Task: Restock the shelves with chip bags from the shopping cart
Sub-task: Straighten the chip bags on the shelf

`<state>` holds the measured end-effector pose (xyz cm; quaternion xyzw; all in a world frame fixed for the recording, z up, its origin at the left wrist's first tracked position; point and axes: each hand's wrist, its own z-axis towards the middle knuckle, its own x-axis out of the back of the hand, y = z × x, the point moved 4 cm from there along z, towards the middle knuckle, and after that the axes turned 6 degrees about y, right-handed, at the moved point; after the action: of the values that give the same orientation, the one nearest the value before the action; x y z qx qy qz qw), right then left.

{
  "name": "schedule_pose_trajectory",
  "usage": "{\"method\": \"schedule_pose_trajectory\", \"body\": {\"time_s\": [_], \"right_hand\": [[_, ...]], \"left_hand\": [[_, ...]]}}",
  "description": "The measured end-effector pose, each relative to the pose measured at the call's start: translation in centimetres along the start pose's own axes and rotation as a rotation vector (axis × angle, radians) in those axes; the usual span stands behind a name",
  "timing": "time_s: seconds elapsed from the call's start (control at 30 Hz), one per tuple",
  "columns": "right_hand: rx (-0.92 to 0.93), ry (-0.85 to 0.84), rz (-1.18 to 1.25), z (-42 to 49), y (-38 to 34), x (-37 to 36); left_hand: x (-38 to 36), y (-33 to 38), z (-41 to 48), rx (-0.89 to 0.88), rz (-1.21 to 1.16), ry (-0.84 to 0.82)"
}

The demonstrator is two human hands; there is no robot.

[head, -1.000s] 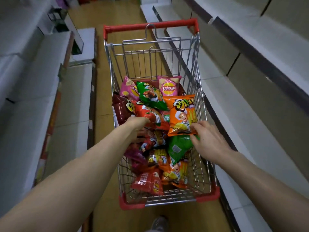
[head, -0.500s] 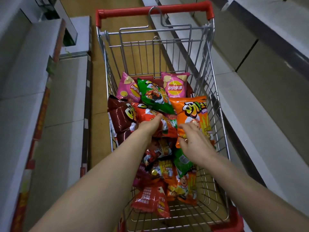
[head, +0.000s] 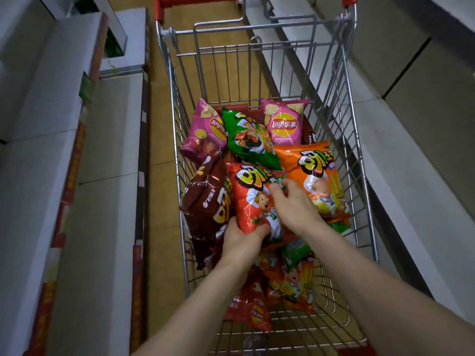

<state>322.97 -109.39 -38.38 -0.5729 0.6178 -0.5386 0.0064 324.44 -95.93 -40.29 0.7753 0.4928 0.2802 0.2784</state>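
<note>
A wire shopping cart (head: 359,155) with red trim stands in the aisle, holding several chip bags. My left hand (head: 240,241) grips the lower edge of a red chip bag (head: 248,199) in the middle of the cart. My right hand (head: 295,206) lies on the same red bag, its fingers curled at the bag's upper right side. An orange bag (head: 312,173) lies to the right, a green bag (head: 250,138) behind, a dark brown bag (head: 208,201) to the left, and two pink bags (head: 284,123) at the back.
Grey shelves (head: 421,176) run along the right of the aisle, and grey shelves (head: 43,150) with red-trimmed edges along the left. More orange and red bags (head: 290,281) lie at the near end of the cart. A wooden floor (head: 162,150) shows between cart and left shelves.
The view moved closer over the cart. My left hand slid down to the red bag's lower edge and took hold. My right hand left the orange bag and moved onto the red bag.
</note>
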Motion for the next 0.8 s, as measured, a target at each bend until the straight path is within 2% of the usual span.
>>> {"method": "schedule_pose_trajectory", "body": {"time_s": [0.13,0.3,0.37,0.47,0.63,0.8], "right_hand": [[-0.075,-0.057,0.037,0.4,0.5,0.5],[-0.256,-0.187,0.369,-0.6,1.2,2.2],[-0.248,-0.223,0.404,-1.0,1.0,3.1],[-0.159,-0.178,0.373,-1.7,0.0,5.3],[-0.026,-0.055,0.378,-3.4,-1.4,9.2],[0.051,0.079,0.443,-6.0,-2.6,14.0]], "left_hand": [[1.7,1.1,0.2,0.03,-0.024,-0.098],[2.6,2.4,-1.0,0.021,-0.102,-0.292],[2.5,3.3,-1.4,0.004,-0.066,-0.378],[1.7,5.3,-1.9,-0.025,0.098,-0.48],[-1.2,9.4,-2.7,-0.081,0.136,-0.379],[-3.9,11.6,-4.6,-0.222,0.099,-0.307]]}}
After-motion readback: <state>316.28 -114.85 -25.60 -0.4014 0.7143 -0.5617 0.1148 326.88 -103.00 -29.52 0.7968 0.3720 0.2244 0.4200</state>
